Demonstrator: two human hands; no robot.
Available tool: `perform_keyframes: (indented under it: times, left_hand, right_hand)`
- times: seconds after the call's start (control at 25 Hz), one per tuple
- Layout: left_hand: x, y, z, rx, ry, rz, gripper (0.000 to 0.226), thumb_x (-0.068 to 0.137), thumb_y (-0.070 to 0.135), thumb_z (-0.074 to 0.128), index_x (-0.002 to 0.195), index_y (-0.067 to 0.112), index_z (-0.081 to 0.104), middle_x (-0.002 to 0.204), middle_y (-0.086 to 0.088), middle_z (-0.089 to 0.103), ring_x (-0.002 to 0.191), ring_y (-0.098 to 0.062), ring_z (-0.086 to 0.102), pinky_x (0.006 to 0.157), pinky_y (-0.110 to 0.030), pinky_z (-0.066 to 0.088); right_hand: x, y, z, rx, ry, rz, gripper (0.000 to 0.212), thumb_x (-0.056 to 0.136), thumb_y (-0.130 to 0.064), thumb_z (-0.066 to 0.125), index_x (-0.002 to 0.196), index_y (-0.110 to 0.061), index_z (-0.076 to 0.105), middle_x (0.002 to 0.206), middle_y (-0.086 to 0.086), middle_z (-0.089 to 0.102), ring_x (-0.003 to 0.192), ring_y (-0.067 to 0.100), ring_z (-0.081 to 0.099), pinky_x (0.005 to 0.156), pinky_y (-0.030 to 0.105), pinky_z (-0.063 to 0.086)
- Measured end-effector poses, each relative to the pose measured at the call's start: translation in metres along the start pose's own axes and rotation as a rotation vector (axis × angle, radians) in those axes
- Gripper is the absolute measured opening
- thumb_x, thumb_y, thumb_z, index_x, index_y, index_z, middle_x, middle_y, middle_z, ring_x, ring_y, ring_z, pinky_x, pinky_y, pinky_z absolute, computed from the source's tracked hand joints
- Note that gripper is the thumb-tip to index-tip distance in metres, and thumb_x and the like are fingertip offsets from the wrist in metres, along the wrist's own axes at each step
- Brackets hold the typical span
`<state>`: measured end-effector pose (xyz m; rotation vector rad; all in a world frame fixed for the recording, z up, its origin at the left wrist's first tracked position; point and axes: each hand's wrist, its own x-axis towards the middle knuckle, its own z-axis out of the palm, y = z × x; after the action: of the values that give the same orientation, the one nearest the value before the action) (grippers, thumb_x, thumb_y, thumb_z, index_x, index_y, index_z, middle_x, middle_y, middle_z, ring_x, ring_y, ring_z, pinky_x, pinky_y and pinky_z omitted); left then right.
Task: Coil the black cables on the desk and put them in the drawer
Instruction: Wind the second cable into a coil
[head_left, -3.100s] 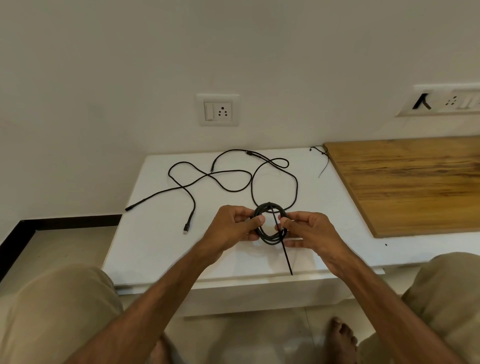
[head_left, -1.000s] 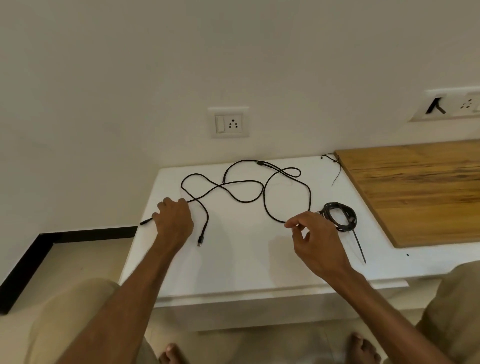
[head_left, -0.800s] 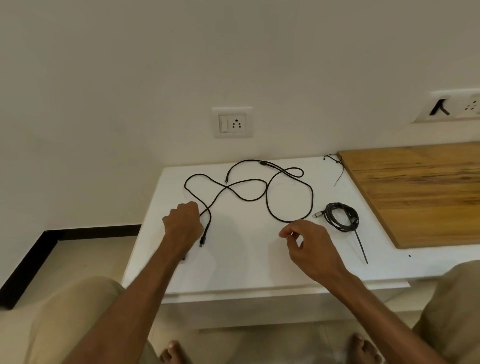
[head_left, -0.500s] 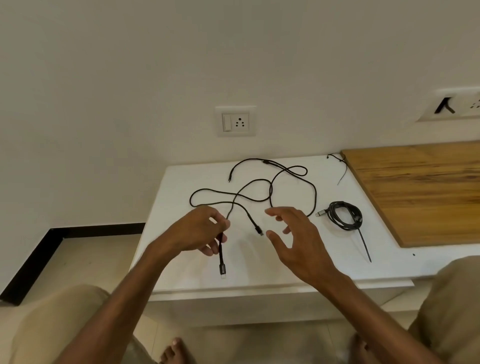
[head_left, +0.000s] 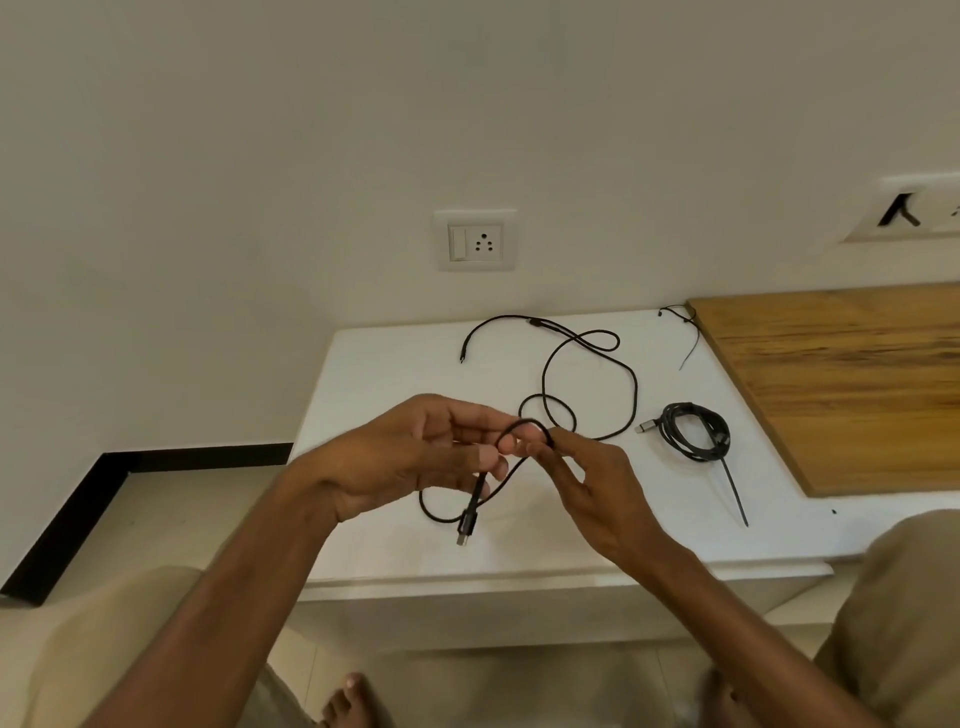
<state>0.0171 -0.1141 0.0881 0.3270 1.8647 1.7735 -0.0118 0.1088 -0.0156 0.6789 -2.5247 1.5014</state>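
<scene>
the white desk (head_left: 395, 374) is bearing everything in sight: a loose black cable (head_left: 635, 384) is sprawling in wide curves across the middle and back of the top, and a coiled cable (head_left: 688, 409) is lying flat to the right of it, well apart from both hands, with a grey connector sticking out on its left side. a black cable tie (head_left: 735, 493) is trailing from that coil toward the front edge. a wooden board (head_left: 841, 384) is lying on the right part of the desk, and a thin wire (head_left: 688, 343) is resting just beside its back corner.

both hands are hovering above the front half of the desk with one end of the loose black cable between them. the left hand (head_left: 410, 457) is pinching the cable with curled fingers and thumb, and the plug (head_left: 466, 525) is hanging just below that hand. the right hand (head_left: 597, 488) is pinching the same cable between thumb and forefinger, its other fingers lying loosely outward. the cable is arching in a small loop from one pinch to the other, and a second bend is drooping below the left hand. the rest is running back onto the desk behind the fingers.

a wall socket (head_left: 475, 240) is sitting on the wall above the desk.
</scene>
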Motion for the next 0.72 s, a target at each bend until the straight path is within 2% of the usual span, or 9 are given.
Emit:
perform_keyframes:
  times: [0.12,0.24,0.28,0.36,0.4,0.48,0.6,0.72]
  left_hand:
    - [0.006,0.004,-0.003,-0.25,0.144,0.085,0.018,0.101,0.012,0.055,0.117,0.008,0.061,0.092,0.0,0.06,0.078,-0.014,0.063,0.072,-0.027,0.055]
    - [0.019,0.0,-0.001,-0.433,0.265,0.125,0.019,0.104,0.02,0.052,0.12,0.011,0.053,0.078,0.004,0.052,0.067,-0.011,0.056,0.066,-0.026,0.055]
    - [0.024,-0.003,0.001,-0.453,0.294,0.131,0.023,0.104,0.021,0.052,0.124,0.009,0.055,0.076,0.005,0.05,0.066,-0.011,0.053,0.066,-0.025,0.055]
    - [0.033,-0.007,0.006,-0.447,0.295,0.147,0.032,0.104,0.018,0.052,0.134,0.007,0.058,0.08,0.005,0.051,0.068,-0.009,0.051,0.068,-0.024,0.054]
    - [0.037,-0.008,0.007,-0.428,0.272,0.166,0.034,0.104,0.014,0.052,0.138,0.008,0.057,0.086,0.004,0.053,0.071,-0.009,0.052,0.071,-0.024,0.054]
    - [0.042,-0.01,0.011,-0.369,0.227,0.21,0.038,0.103,0.007,0.052,0.141,0.009,0.056,0.101,0.003,0.061,0.083,-0.012,0.057,0.079,-0.024,0.054]
    - [0.05,-0.012,0.02,-0.238,0.212,0.233,0.039,0.103,0.004,0.05,0.142,0.006,0.053,0.13,-0.003,0.068,0.111,-0.018,0.066,0.093,-0.026,0.055]
    - [0.058,-0.022,0.028,-0.096,0.213,0.225,0.032,0.106,0.009,0.048,0.137,0.001,0.054,0.137,-0.009,0.065,0.126,-0.025,0.063,0.107,-0.037,0.05]
  right_hand:
    - [-0.001,-0.001,-0.003,0.044,-0.045,0.087,0.024,0.106,-0.03,0.052,0.1,-0.025,0.075,0.098,-0.021,0.076,0.103,-0.004,0.067,0.09,0.014,0.05]
    - [-0.003,-0.008,-0.003,0.173,-0.058,0.15,0.023,0.106,-0.025,0.052,0.099,-0.022,0.073,0.082,-0.007,0.077,0.087,0.004,0.072,0.078,0.01,0.05]
    - [-0.004,-0.01,-0.003,0.221,-0.06,0.16,0.023,0.106,-0.024,0.051,0.1,-0.021,0.073,0.074,-0.001,0.075,0.076,0.009,0.071,0.075,0.016,0.053]
    - [-0.006,-0.013,-0.005,0.307,-0.086,0.199,0.025,0.106,-0.03,0.05,0.102,-0.024,0.073,0.062,0.008,0.065,0.057,0.022,0.062,0.064,0.036,0.056]
    - [-0.007,-0.014,-0.006,0.333,-0.104,0.226,0.025,0.106,-0.033,0.05,0.103,-0.026,0.074,0.058,0.008,0.059,0.052,0.024,0.055,0.057,0.039,0.053]
    - [-0.009,-0.014,-0.006,0.341,-0.145,0.258,0.026,0.106,-0.037,0.049,0.107,-0.029,0.074,0.055,0.006,0.051,0.048,0.02,0.045,0.048,0.031,0.044]
    - [-0.011,-0.015,-0.007,0.329,-0.231,0.246,0.027,0.106,-0.038,0.049,0.111,-0.029,0.074,0.054,0.0,0.047,0.049,0.012,0.043,0.049,0.024,0.039]
    - [-0.013,-0.017,-0.008,0.289,-0.316,0.219,0.03,0.109,-0.028,0.044,0.113,-0.022,0.073,0.055,-0.001,0.05,0.05,0.008,0.046,0.055,0.025,0.043]
